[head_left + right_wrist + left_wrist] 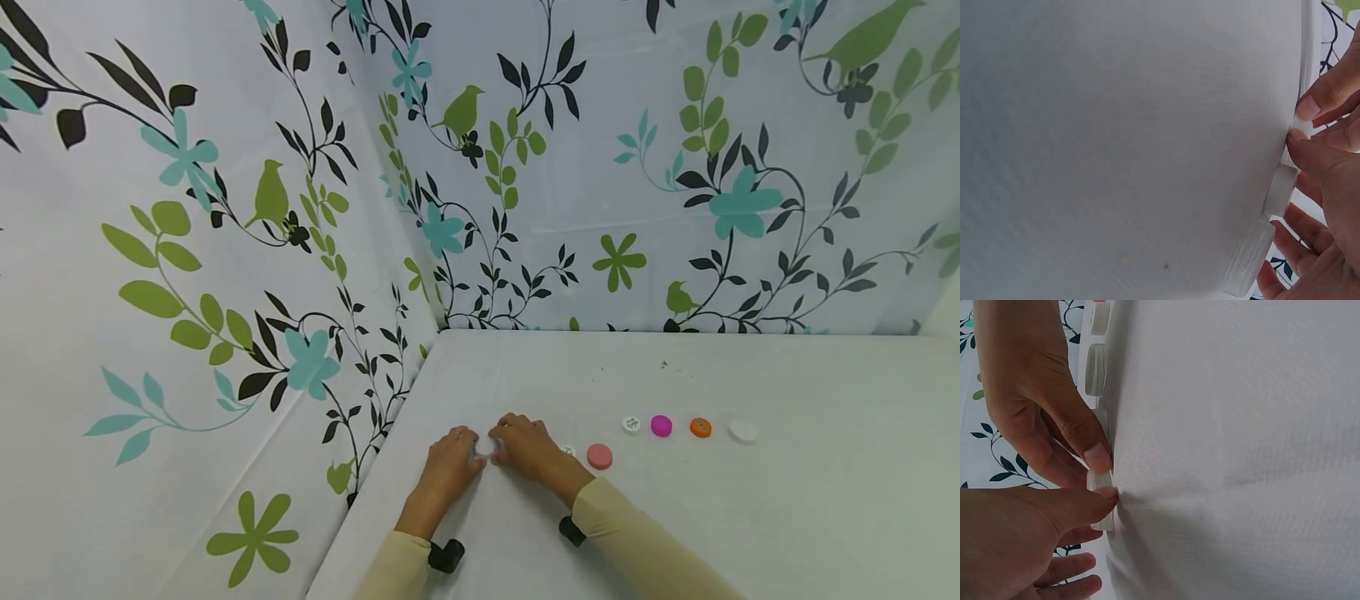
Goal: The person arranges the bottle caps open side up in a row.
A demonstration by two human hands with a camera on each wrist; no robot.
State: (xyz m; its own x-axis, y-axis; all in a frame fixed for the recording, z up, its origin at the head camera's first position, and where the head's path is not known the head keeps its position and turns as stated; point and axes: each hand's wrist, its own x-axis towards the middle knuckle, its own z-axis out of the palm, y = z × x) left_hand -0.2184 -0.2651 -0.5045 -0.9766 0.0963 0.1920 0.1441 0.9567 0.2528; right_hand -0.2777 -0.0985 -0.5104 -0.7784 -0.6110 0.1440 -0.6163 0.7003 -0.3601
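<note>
A small whitish bottle cap point(486, 446) lies on the white table between my two hands. My left hand point(450, 467) pinches its left side with thumb and fingers; my right hand point(525, 448) grips its right side. In the left wrist view the ribbed edge of the cap point(1104, 520) shows beside the left thumb, standing low on the cloth. The right wrist view has the cap point(1303, 125) mostly covered by both thumbs. Close to my right hand, a white cap point(1281, 187) and a clear ribbed cap point(1249, 259) rest on the table.
Right of my hands lie a coral cap point(600, 456), a white four-holed piece point(632, 425), a magenta cap point(662, 426), an orange cap point(701, 427) and a whitish cap point(744, 431). A patterned curtain point(570, 183) hangs along the table's back and left edges.
</note>
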